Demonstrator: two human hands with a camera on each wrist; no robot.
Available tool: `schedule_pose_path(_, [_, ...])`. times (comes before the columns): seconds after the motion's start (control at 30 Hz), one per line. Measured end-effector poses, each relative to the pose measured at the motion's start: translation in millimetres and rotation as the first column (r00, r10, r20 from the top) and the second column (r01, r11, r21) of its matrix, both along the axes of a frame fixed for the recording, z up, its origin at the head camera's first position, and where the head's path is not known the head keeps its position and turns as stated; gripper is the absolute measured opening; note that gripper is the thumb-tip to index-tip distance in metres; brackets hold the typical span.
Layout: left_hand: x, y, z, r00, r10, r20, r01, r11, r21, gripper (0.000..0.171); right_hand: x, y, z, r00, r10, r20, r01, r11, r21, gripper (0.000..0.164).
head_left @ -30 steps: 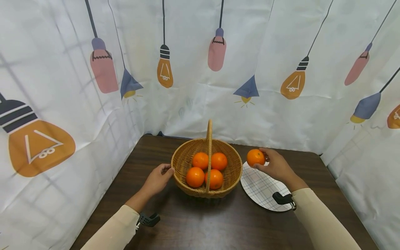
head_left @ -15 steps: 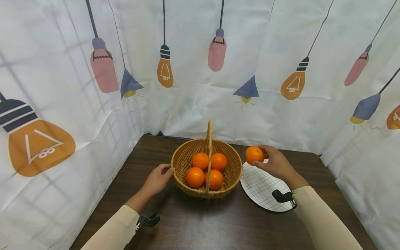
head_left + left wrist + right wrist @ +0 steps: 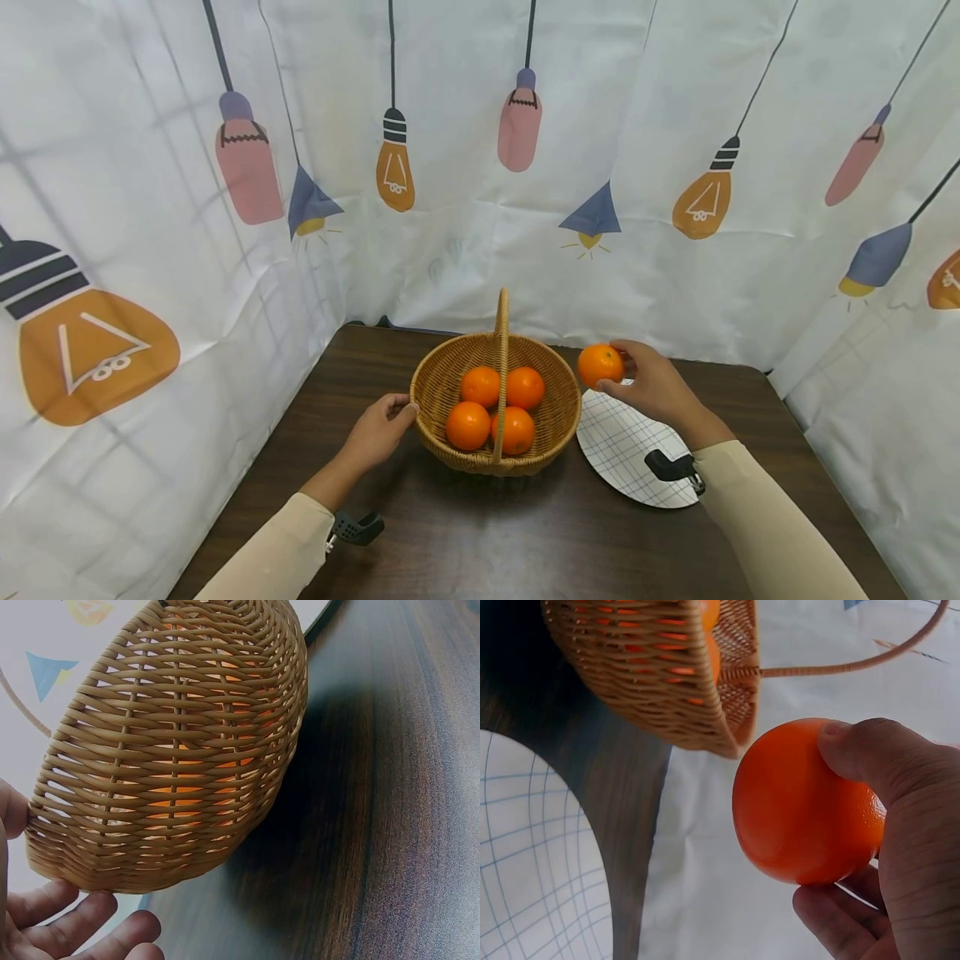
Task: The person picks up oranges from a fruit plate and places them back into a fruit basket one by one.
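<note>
A wicker basket (image 3: 431,437) with a tall handle stands on the table, several oranges (image 3: 468,426) lying inside it. At its left rim, my left hand (image 3: 382,431) grips the edge between thumb and fingers; the left wrist view shows the woven wall (image 3: 172,750) close up. My right hand (image 3: 660,387) holds one orange (image 3: 600,367) in the air, just right of the basket's right rim. In the right wrist view the thumb presses on one side of that orange (image 3: 802,802), with the fingers on the opposite side.
A round white plate (image 3: 630,458) with blue grid lines lies right of the basket, partly under the right forearm. The dark wooden table (image 3: 480,542) reaches back to a white curtain (image 3: 465,258) printed with lamps, which also hangs at both sides.
My right hand has carried the orange left and slightly up, from over the plate toward the basket's right rim. The left hand and the basket have stayed in place.
</note>
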State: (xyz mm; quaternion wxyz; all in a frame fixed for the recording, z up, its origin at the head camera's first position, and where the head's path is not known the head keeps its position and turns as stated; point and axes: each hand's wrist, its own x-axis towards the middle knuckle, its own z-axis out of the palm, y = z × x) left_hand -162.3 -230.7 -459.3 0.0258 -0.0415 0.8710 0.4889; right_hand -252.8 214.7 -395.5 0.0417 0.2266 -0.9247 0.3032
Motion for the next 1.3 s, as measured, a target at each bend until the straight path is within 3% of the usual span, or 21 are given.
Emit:
schedule_pose_path(0.33, [0.1,0,-0.2,1.000,0.001,0.000,-0.001,1.000,0.006,0.052,2.0,-14,3.2,0.998,0.042,-0.040,-0.042,0.999,-0.011,0.070])
schedule_pose_path(0.8, [0.3,0,-0.2,1.000,-0.006,-0.012,0.005,1.000,-0.008,0.050,3.5,-35,-2.7,0.996,0.091,-0.024,-0.092,0.995,-0.041,0.067])
schedule_pose_path(1.3, [1.2,1,-0.3,1.000,-0.007,-0.015,0.007,1.000,-0.004,0.050,9.6,-52,-11.5,0.995,0.099,0.010,-0.098,0.995,-0.015,0.077])
